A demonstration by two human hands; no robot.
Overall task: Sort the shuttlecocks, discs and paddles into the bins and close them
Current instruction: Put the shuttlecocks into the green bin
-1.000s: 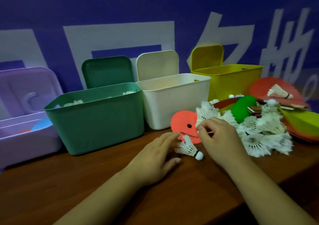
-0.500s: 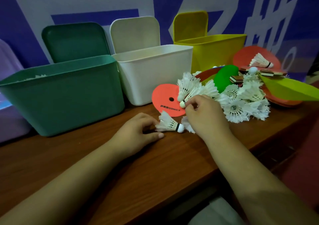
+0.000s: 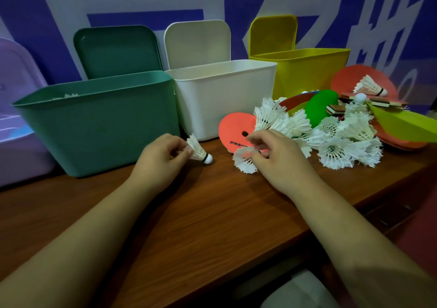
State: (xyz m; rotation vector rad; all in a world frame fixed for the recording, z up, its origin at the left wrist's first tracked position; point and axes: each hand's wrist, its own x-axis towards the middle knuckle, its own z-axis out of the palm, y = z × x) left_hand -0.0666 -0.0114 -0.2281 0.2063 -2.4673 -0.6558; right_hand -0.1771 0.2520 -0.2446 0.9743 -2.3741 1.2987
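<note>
My left hand (image 3: 163, 158) pinches the feathers of a white shuttlecock (image 3: 198, 151) just above the table, in front of the green bin (image 3: 99, 123). My right hand (image 3: 276, 156) grips several white shuttlecocks (image 3: 267, 118) by their cork ends over an orange disc (image 3: 234, 130); one more shuttlecock (image 3: 244, 163) lies under its fingers. A pile of shuttlecocks (image 3: 343, 142) lies to the right among a green disc (image 3: 320, 106) and red paddles (image 3: 350, 80). The white bin (image 3: 224, 97) and yellow bin (image 3: 307, 71) stand open behind.
A purple bin (image 3: 16, 128) stands open at the far left. All lids lean back against the blue and white wall banner. A yellow-green disc (image 3: 406, 123) overhangs the right end. The brown table edge (image 3: 331, 217) runs diagonally at lower right.
My left hand has closed on the lone shuttlecock and lifted it toward the green bin. My right hand holds its bunch higher over the orange disc.
</note>
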